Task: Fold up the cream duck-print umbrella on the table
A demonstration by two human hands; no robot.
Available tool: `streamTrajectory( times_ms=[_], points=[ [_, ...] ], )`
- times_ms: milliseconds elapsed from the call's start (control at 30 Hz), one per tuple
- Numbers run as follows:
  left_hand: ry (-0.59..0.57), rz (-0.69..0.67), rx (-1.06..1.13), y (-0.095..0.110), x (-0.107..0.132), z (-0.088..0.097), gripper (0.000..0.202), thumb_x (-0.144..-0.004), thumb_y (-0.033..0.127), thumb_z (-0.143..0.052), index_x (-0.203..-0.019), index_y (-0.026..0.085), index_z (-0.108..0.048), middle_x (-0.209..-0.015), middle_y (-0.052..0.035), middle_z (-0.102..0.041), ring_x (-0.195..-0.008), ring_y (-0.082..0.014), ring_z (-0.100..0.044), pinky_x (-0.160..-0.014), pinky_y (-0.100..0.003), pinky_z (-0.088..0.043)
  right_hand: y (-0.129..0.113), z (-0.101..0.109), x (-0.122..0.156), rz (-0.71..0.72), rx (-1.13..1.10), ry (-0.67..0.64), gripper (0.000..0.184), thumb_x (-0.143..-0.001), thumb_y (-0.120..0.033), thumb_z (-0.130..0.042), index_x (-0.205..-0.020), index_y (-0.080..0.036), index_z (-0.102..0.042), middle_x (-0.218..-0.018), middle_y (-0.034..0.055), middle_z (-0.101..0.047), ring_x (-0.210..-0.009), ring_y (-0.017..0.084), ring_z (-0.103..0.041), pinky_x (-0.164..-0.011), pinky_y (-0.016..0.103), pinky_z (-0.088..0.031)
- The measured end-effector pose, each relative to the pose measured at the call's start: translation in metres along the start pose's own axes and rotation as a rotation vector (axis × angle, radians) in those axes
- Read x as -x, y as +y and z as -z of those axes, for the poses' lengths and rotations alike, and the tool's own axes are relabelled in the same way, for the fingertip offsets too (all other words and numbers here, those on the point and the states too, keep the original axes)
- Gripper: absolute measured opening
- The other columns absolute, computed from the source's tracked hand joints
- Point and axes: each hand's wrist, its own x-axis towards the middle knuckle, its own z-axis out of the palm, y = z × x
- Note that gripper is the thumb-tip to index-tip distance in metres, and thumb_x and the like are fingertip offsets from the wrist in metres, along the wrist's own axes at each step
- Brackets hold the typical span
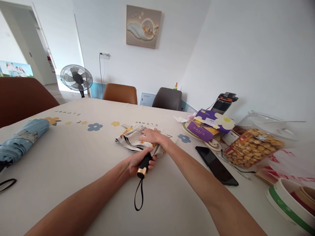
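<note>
A folding umbrella [133, 139] with white, yellow-patterned cloth lies on the table in front of me, its folds loose and spread to the left. My left hand [141, 162] is wrapped round its black handle, which ends in a gold cap with a black wrist strap hanging toward me. Across the canopy, my right hand [150, 136] lies with fingers stretched out, pressing on the cloth. A second umbrella [24, 139], light blue and furled, rests at the left side of the table.
On the right are a black phone [216, 165], a pair of glasses [236, 167], a purple box [204, 126], a clear tub of snacks [253, 147] and rolls of tape [290, 203]. Chairs [119, 93] and a fan [76, 78] stand beyond the table [81, 157].
</note>
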Motion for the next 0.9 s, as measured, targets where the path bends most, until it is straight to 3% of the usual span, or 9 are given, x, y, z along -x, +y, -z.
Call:
streamTrajectory(
  times_ms=[67,167,267,367,433,567,667,767,900],
  points=[
    [-0.005,-0.011,-0.013,0.000,-0.001,0.001,0.023,-0.079,0.035,-0.052,-0.076,0.013,-0.046,-0.063,0.0031,-0.042,-0.043,-0.0027,-0.039,-0.037,-0.015,-0.034,-0.005,-0.002,0.003,0.004,-0.019,0.083,0.029,-0.076,-0.035,-0.054,-0.095,-0.015,-0.064,-0.103,0.0087,-0.065,-0.097,0.024,-0.056,-0.095,0.040,-0.026],
    [0.001,-0.033,-0.077,-0.002,0.000,-0.001,0.023,-0.077,0.036,-0.051,-0.073,0.014,-0.045,-0.062,0.0035,-0.041,-0.043,-0.0032,-0.038,-0.038,-0.016,-0.034,-0.005,0.003,0.015,-0.030,-0.047,0.267,0.034,-0.084,-0.031,-0.042,-0.110,-0.015,-0.058,-0.116,0.0091,-0.060,-0.106,0.023,-0.052,-0.094,0.035,-0.029],
    [0.057,-0.143,-0.139,-0.006,0.001,-0.006,0.021,-0.076,0.035,-0.052,-0.073,0.016,-0.044,-0.062,0.0032,-0.044,-0.042,-0.0044,-0.039,-0.039,-0.018,-0.035,0.007,0.013,0.034,-0.088,-0.092,0.469,0.038,-0.085,-0.031,-0.037,-0.115,-0.013,-0.053,-0.119,0.0113,-0.056,-0.110,0.022,-0.049,-0.095,0.034,-0.031],
    [0.138,-0.282,-0.229,-0.012,0.000,-0.010,0.022,-0.077,0.035,-0.052,-0.069,0.016,-0.046,-0.057,0.0025,-0.046,-0.041,-0.0064,-0.040,-0.040,-0.021,-0.037,0.028,0.018,0.058,-0.138,-0.300,0.710,0.033,-0.081,-0.034,-0.046,-0.108,-0.018,-0.055,-0.115,0.0080,-0.058,-0.108,0.022,-0.050,-0.093,0.036,-0.035],
    [0.176,-0.327,-0.311,-0.014,0.000,-0.010,0.026,-0.077,0.039,-0.051,-0.066,0.016,-0.046,-0.050,0.0021,-0.046,-0.041,-0.0080,-0.041,-0.042,-0.022,-0.038,0.041,0.015,0.072,-0.267,-0.525,0.765,0.032,-0.078,-0.041,-0.051,-0.103,-0.020,-0.056,-0.112,0.0073,-0.059,-0.105,0.023,-0.052,-0.090,0.039,-0.038],
    [0.104,-0.368,-0.367,-0.012,0.005,-0.012,0.027,-0.075,0.041,-0.053,-0.067,0.016,-0.047,-0.048,0.0020,-0.046,-0.040,-0.0079,-0.040,-0.043,-0.021,-0.037,0.046,-0.001,0.095,-0.445,-1.156,0.646,0.032,-0.073,-0.048,-0.058,-0.087,-0.019,-0.059,-0.100,0.0085,-0.062,-0.091,0.023,-0.059,-0.077,0.036,-0.047],
    [-0.173,-0.275,-0.297,-0.006,0.014,-0.016,0.031,-0.076,0.045,-0.049,-0.065,0.017,-0.046,-0.048,0.0037,-0.041,-0.041,-0.0062,-0.036,-0.042,-0.019,-0.035,0.030,-0.011,0.105,-0.329,-1.555,0.418,0.039,-0.077,-0.051,-0.053,-0.091,-0.016,-0.062,-0.092,0.0089,-0.064,-0.085,0.022,-0.060,-0.078,0.035,-0.048],
    [-0.395,-0.185,-0.280,-0.004,0.020,-0.017,0.036,-0.076,0.049,-0.046,-0.062,0.016,-0.046,-0.047,0.0039,-0.037,-0.040,-0.0058,-0.032,-0.040,-0.018,-0.033,0.012,-0.014,0.112,-0.148,-1.781,0.278,0.048,-0.081,-0.055,-0.045,-0.108,-0.018,-0.060,-0.097,0.0076,-0.066,-0.088,0.023,-0.060,-0.080,0.036,-0.047],
    [-0.389,-0.167,-0.232,-0.007,0.016,-0.011,0.035,-0.076,0.049,-0.047,-0.064,0.016,-0.045,-0.051,0.0044,-0.034,-0.042,-0.0057,-0.031,-0.040,-0.017,-0.032,0.006,-0.015,0.119,-0.202,-1.950,0.268,0.051,-0.078,-0.060,-0.046,-0.110,-0.022,-0.059,-0.095,0.0060,-0.067,-0.084,0.023,-0.061,-0.072,0.037,-0.050]
  ],
)
